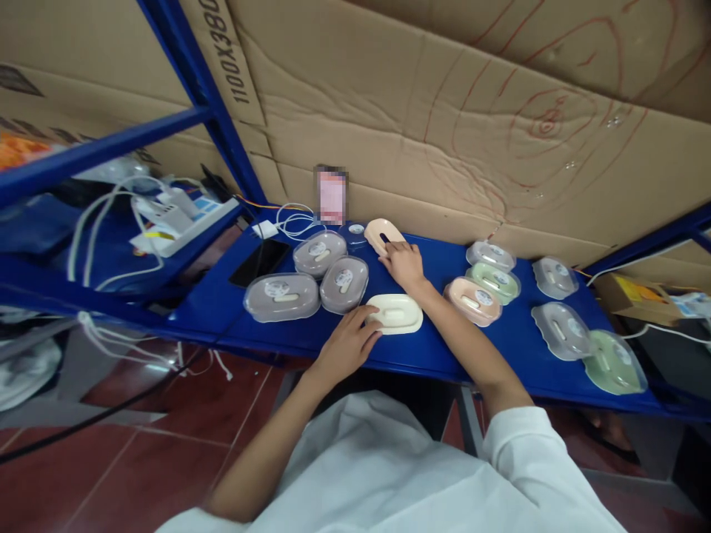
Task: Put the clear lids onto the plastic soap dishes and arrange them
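My left hand point(348, 342) grips the left end of a cream oval dish point(401, 314) with a raised middle, its fingers at the upper edge and its thumb at the lower. Beyond it, my right hand point(405, 263) has its fingers on the near end of a peach oval piece point(379, 228) with a dark slot. That piece looks tilted; whether it touches the table is hidden. Left of my hands sit several oval boxes with clear lids, among them a grey-brown box point(344, 283) close to the cream dish.
On the blue table point(433, 352), a peach box point(474, 300), a green box point(614, 363) and several others stand at right. A phone point(332, 194) leans on the cardboard wall point(389, 141). A black flat device point(260, 261), white cables and a blue metal post point(222, 148) are left.
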`<state>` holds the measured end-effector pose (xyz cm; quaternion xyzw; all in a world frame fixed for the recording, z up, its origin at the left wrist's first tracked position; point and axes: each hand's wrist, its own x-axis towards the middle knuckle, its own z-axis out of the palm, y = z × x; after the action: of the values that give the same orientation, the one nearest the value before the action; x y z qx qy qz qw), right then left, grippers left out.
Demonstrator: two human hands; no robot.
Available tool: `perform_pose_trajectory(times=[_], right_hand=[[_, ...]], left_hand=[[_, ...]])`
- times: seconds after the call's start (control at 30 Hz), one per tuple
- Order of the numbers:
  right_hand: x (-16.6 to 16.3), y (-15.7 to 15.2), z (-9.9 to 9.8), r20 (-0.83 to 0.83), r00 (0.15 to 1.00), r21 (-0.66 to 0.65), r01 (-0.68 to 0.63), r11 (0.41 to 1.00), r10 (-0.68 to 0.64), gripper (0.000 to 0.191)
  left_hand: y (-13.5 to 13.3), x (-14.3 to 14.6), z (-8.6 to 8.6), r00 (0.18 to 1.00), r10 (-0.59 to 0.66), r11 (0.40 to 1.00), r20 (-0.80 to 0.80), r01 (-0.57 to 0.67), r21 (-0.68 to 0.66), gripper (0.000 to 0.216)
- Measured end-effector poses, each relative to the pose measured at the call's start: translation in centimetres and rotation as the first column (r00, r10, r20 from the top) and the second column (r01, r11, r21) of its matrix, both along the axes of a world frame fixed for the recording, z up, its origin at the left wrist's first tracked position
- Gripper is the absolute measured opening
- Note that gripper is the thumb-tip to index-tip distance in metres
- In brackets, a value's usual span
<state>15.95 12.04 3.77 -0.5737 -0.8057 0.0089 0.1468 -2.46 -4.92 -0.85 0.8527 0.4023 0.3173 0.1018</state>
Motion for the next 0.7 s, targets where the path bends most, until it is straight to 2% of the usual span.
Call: perform_pose_trajectory(times=[0.1,0.2,0.3,0.37,0.5,0.6,0.7], right_hand=[[2.5,-2.9,0.1,-0.026,1.000,-0.004,-0.010,1.000,0.010,0.038],[6.0,-8.1,0.1,-0.051,0.998,-0.012,-0.043,0.999,0.042,0.041],[8.4,-13.1,0.0,-0.151,0.974,-0.031,-0.177,0.984,0.171,0.041],[8.9,-15.3,-0.3,-0.216,0.939,-0.047,-0.285,0.957,0.269,0.042],[8.2,-16.8,-1.3,-0.216,0.924,-0.078,-0.338,0.938,0.315,0.043],[7.8,-17.0,-2.1,-0.180,0.938,-0.075,-0.313,0.947,0.296,0.042],[8.1,-16.4,-2.0,-0.141,0.939,-0.075,-0.326,0.943,0.313,0.039]], left_hand=[[-0.1,0.0,-0.2,1.000,-0.002,1.000,0.015,0.002,-0.010,0.018],[-0.1,0.0,-0.5,0.999,0.025,1.000,0.034,-0.025,-0.006,0.022],[0.0,0.1,-0.5,0.997,0.049,0.999,0.055,-0.050,0.003,0.038],[0.1,0.2,-0.3,0.998,0.041,0.999,0.049,-0.041,0.017,0.046],[0.3,0.2,0.0,0.998,-0.021,1.000,0.051,0.020,0.022,0.041],[0.4,0.2,-0.2,0.998,-0.040,0.999,0.050,0.039,0.015,0.034],[0.3,0.1,-0.3,0.999,-0.037,0.999,0.037,0.036,0.026,0.030]])
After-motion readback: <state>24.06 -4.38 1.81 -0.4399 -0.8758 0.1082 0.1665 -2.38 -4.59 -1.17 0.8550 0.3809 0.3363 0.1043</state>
